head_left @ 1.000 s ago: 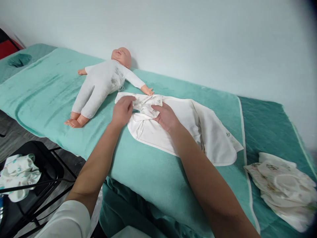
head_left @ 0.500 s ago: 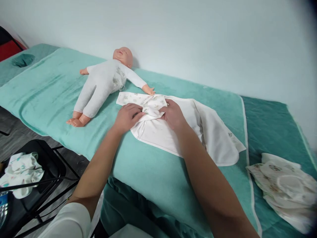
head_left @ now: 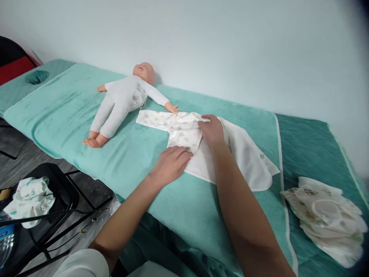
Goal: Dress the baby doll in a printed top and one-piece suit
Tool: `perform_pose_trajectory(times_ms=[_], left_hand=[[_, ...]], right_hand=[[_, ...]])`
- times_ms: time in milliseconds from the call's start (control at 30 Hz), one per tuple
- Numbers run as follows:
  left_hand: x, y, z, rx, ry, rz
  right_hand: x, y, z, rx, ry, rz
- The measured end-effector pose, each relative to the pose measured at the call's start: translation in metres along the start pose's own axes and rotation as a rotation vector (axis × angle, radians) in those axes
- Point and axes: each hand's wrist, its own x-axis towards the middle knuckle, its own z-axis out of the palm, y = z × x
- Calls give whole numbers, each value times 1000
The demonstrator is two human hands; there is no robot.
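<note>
A white baby shirt [head_left: 187, 130] with a small animal print lies spread on the green bed cover, one sleeve stretched to the left and its plain inside showing on the right. My left hand [head_left: 173, 163] rests palm down at the lower edge of the printed front panel, fingers laid out on the cloth. My right hand [head_left: 212, 130] lies on the upper right edge of that panel, thumb and forefinger apart; its other fingers are partly hidden. A baby doll [head_left: 123, 96] in a white suit lies on its back beyond the sleeve, one hand near the shirt.
A folded pile of printed baby clothes [head_left: 325, 215] lies on the dark green cover at the right. At lower left, a black chair [head_left: 65, 192] holds a printed cloth [head_left: 31, 200] and a plastic bottle [head_left: 7, 242]. A white wall [head_left: 230, 50] runs along the bed's far side.
The bunched front panel has been unfolded and laid flat to the left side of the shirt. My left hand has moved right and nearer me; my right hand has shifted slightly right.
</note>
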Motion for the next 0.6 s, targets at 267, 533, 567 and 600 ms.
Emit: perform_pose_trajectory(times_ms=[267, 533, 567, 600], left_hand=[[-8, 0, -3, -220, 299, -418], [-18, -16, -8, -7, 723, -696], [-18, -14, -9, 33, 698, -630], [-18, -12, -9, 52, 650, -563]], right_hand=[[-12, -13, -2, 389, -196, 37], [-25, -15, 26, 540, -427, -212], [-24, -12, 29, 483, -408, -258], [-24, -10, 31, 417, -397, -308]])
